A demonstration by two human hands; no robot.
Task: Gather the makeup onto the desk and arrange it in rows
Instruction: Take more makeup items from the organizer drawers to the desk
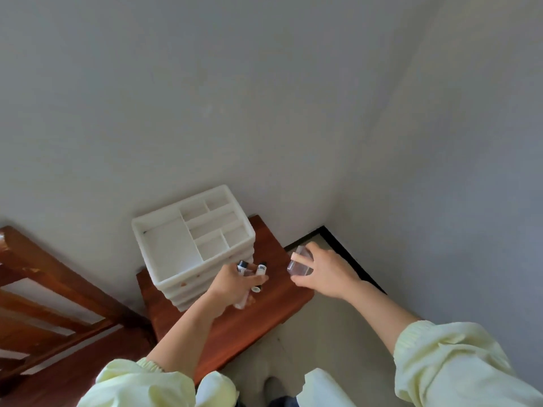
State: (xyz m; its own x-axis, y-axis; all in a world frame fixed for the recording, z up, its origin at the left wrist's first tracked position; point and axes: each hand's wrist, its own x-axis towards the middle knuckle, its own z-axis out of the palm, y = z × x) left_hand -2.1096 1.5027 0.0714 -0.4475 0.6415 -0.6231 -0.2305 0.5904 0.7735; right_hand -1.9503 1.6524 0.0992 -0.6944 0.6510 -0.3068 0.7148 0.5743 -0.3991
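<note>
Two hands reach over a small reddish-brown wooden tabletop (pixel 264 315) that stands in the corner of a room. The left hand (pixel 232 284) is curled round a bundle of small makeup tubes (pixel 260 269): two stick up above the fingers, black-capped with white printed bodies, and a pale pinkish one pokes out below the palm, though how many the bundle holds in all cannot be told. The right hand (pixel 326 271) grips a small clear plastic box (pixel 299 264) between thumb and fingers at the tabletop's right edge, apart from the left hand; whether the box touches the wood cannot be told. Just behind the left hand a white organiser (pixel 164 248) sits on the tabletop against the grey wall, its open top split into one large compartment and several smaller ones, with stacked tiers beneath. Both arms wear pale yellow sleeves (pixel 452 362) pushed up from the wrists. A dark wooden frame (pixel 44 277) with slats stands to the left, and a pale floor (pixel 323 342) with black skirting (pixel 352 257) shows to the right
</note>
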